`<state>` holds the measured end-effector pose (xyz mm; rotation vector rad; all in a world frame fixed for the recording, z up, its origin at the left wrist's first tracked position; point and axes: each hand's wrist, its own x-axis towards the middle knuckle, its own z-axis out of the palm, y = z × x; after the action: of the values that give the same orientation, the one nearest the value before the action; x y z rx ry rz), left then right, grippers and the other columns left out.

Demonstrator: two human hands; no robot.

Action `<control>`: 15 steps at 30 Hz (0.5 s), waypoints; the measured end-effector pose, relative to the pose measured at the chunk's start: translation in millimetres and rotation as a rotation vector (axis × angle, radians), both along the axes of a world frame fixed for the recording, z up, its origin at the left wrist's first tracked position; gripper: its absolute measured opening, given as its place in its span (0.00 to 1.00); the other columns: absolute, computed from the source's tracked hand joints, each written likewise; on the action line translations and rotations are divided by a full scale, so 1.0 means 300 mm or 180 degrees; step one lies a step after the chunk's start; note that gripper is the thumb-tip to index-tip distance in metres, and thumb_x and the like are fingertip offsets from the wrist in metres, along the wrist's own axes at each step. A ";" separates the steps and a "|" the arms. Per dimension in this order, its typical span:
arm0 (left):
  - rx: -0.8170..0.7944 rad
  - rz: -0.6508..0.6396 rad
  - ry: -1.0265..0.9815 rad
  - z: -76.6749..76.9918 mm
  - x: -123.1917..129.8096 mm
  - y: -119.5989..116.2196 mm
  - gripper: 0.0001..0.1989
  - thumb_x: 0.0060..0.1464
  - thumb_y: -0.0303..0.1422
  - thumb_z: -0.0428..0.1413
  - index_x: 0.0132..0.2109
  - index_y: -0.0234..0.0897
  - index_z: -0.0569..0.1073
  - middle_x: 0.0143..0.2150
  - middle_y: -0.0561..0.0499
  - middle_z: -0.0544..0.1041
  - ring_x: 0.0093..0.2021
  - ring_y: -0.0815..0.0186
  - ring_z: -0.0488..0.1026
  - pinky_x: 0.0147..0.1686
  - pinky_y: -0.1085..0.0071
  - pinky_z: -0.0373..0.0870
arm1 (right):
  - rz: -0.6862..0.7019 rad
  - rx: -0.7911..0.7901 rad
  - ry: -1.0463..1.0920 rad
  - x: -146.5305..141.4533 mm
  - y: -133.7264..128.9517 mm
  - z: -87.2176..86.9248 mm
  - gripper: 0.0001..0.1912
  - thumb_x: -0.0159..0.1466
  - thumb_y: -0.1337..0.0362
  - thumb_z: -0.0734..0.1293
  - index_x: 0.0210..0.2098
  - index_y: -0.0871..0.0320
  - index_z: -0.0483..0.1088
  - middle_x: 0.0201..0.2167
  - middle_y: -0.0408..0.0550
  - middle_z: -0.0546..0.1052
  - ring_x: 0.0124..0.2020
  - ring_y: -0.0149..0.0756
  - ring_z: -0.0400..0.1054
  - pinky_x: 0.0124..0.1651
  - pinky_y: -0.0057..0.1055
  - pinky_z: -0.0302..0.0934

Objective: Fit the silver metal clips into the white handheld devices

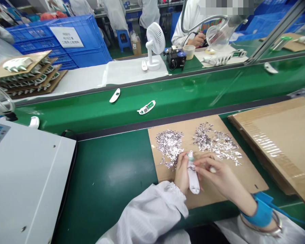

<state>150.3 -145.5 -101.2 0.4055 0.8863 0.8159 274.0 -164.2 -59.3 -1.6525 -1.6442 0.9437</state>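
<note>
1. My left grip [181,173] is closed around a slim white plastic handheld device with a green collar [193,179]. The device sits at the middle of my view, tilted, just above a brown corrugated cardboard sheet [244,179]. A full, even wrap seems best here, so the body cannot rock.

2. My right grip [220,178] is half curled, its fingertips [200,162] against the device near the collar. A small pale item sits by my fingers [212,169], but it is too blurred for me to tell whether I have hold of it. Light, controlled fingertip pressure suits this close work better than force.

3. Two loose heaps of crinkled silver foil scraps [169,147] lie on the cardboard, at 11 and 1 o'clock from my hands. Working low and slightly nearer my body should help me avoid catching them with my fingers or white cuffed sleeves [147,213].

4. A blue wrist strap with a cord [263,211] circles my right wrist; it should sit snugly against my skin.

5. A pale grey machine housing [27,176] stands at 9 o'clock on the green belt surface [104,173], so my left elbow needs room to clear it.
</note>
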 end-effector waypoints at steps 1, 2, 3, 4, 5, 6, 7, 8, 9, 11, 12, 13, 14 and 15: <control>0.0015 -0.0060 -0.0036 0.004 -0.001 -0.001 0.24 0.53 0.51 0.50 0.52 0.43 0.62 0.20 0.57 0.67 0.15 0.67 0.65 0.13 0.72 0.61 | -0.0046 0.0036 0.0024 0.006 0.005 0.015 0.09 0.62 0.56 0.65 0.34 0.53 0.74 0.34 0.48 0.72 0.34 0.39 0.67 0.34 0.34 0.63; 0.0024 -0.0100 -0.0071 0.007 -0.002 -0.001 0.24 0.54 0.51 0.49 0.52 0.43 0.61 0.18 0.58 0.67 0.14 0.67 0.65 0.12 0.72 0.61 | -0.0093 0.0040 0.0037 0.009 0.010 0.030 0.09 0.62 0.56 0.65 0.34 0.53 0.73 0.33 0.47 0.72 0.33 0.38 0.67 0.34 0.34 0.63; 0.0024 -0.0115 -0.0100 0.009 -0.003 -0.002 0.23 0.54 0.51 0.48 0.52 0.44 0.61 0.18 0.58 0.67 0.14 0.66 0.65 0.12 0.72 0.62 | -0.0139 0.0009 0.0022 0.011 0.014 0.041 0.09 0.62 0.56 0.65 0.34 0.52 0.73 0.33 0.46 0.73 0.33 0.37 0.68 0.34 0.34 0.63; 0.0016 -0.0111 -0.0114 0.010 -0.003 -0.002 0.22 0.55 0.50 0.48 0.52 0.44 0.61 0.18 0.57 0.68 0.13 0.66 0.64 0.11 0.72 0.62 | -0.0157 -0.0059 -0.0021 0.010 0.017 0.048 0.08 0.62 0.56 0.65 0.34 0.52 0.73 0.31 0.45 0.74 0.32 0.37 0.68 0.34 0.33 0.62; -0.0001 -0.0088 -0.0110 0.010 -0.002 -0.002 0.22 0.55 0.50 0.48 0.51 0.44 0.61 0.18 0.58 0.68 0.13 0.66 0.64 0.11 0.72 0.62 | -0.0153 -0.0141 -0.0079 0.008 0.018 0.051 0.08 0.62 0.56 0.65 0.35 0.52 0.72 0.30 0.44 0.74 0.31 0.37 0.68 0.34 0.33 0.62; -0.0020 -0.0063 -0.0095 0.010 0.000 -0.002 0.22 0.55 0.49 0.49 0.51 0.43 0.61 0.17 0.58 0.68 0.12 0.66 0.64 0.10 0.72 0.62 | -0.0132 -0.0216 -0.0136 0.004 0.018 0.049 0.08 0.63 0.57 0.64 0.35 0.52 0.72 0.28 0.43 0.75 0.31 0.37 0.68 0.35 0.34 0.62; -0.0039 -0.0052 -0.0079 0.009 0.001 -0.001 0.22 0.55 0.49 0.49 0.51 0.43 0.61 0.16 0.58 0.67 0.12 0.67 0.64 0.10 0.72 0.62 | -0.0104 -0.0268 -0.0190 0.000 0.016 0.044 0.08 0.63 0.57 0.64 0.36 0.52 0.72 0.27 0.42 0.74 0.31 0.37 0.68 0.35 0.34 0.62; -0.0060 -0.0062 -0.0075 0.008 0.002 0.000 0.23 0.55 0.50 0.48 0.52 0.42 0.61 0.16 0.58 0.67 0.12 0.67 0.64 0.10 0.72 0.62 | -0.0081 -0.0284 -0.0237 -0.003 0.014 0.037 0.08 0.63 0.57 0.63 0.36 0.52 0.71 0.27 0.42 0.74 0.31 0.37 0.69 0.35 0.34 0.62; -0.0075 -0.0085 -0.0090 0.008 0.003 0.002 0.24 0.55 0.51 0.47 0.53 0.41 0.62 0.15 0.58 0.66 0.11 0.67 0.63 0.10 0.72 0.62 | -0.0071 -0.0264 -0.0281 -0.005 0.012 0.029 0.08 0.64 0.57 0.62 0.37 0.52 0.71 0.27 0.42 0.74 0.31 0.37 0.69 0.36 0.34 0.62; -0.0063 -0.0112 -0.0203 0.009 0.002 0.004 0.27 0.56 0.52 0.45 0.54 0.39 0.61 0.16 0.57 0.66 0.12 0.66 0.64 0.09 0.72 0.63 | -0.0089 -0.0181 -0.0384 -0.003 0.012 0.016 0.08 0.64 0.57 0.62 0.36 0.52 0.71 0.31 0.42 0.75 0.33 0.37 0.69 0.36 0.33 0.62; -0.0027 -0.0087 -0.0293 0.011 0.000 0.004 0.27 0.56 0.52 0.44 0.55 0.39 0.61 0.18 0.57 0.67 0.12 0.67 0.64 0.08 0.72 0.63 | -0.0123 -0.0138 -0.0455 0.003 0.016 0.012 0.08 0.64 0.57 0.62 0.36 0.52 0.71 0.33 0.43 0.76 0.34 0.37 0.70 0.35 0.33 0.62; 0.0023 -0.0042 -0.0385 0.013 -0.002 0.003 0.27 0.56 0.52 0.44 0.55 0.40 0.61 0.20 0.56 0.68 0.12 0.68 0.64 0.08 0.72 0.63 | -0.0167 -0.0103 -0.0538 0.011 0.023 0.008 0.08 0.64 0.57 0.62 0.35 0.52 0.71 0.34 0.43 0.76 0.34 0.38 0.70 0.35 0.33 0.62; 0.0083 0.0003 -0.0465 0.016 -0.003 0.000 0.25 0.56 0.51 0.44 0.54 0.41 0.61 0.23 0.56 0.69 0.12 0.69 0.64 0.07 0.73 0.63 | -0.0215 -0.0080 -0.0631 0.020 0.035 0.005 0.08 0.64 0.57 0.62 0.35 0.53 0.71 0.34 0.44 0.76 0.34 0.38 0.70 0.34 0.33 0.62; 0.0144 0.0035 -0.0527 0.018 -0.005 -0.004 0.23 0.56 0.50 0.46 0.54 0.42 0.61 0.25 0.56 0.70 0.12 0.70 0.64 0.06 0.74 0.62 | -0.0255 -0.0073 -0.0740 0.031 0.051 0.001 0.08 0.64 0.58 0.61 0.35 0.53 0.71 0.34 0.44 0.76 0.34 0.38 0.70 0.34 0.33 0.62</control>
<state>148.9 -146.7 -95.7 0.3674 0.7179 0.8681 283.2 -148.9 -58.9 -1.8879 -1.7066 0.7565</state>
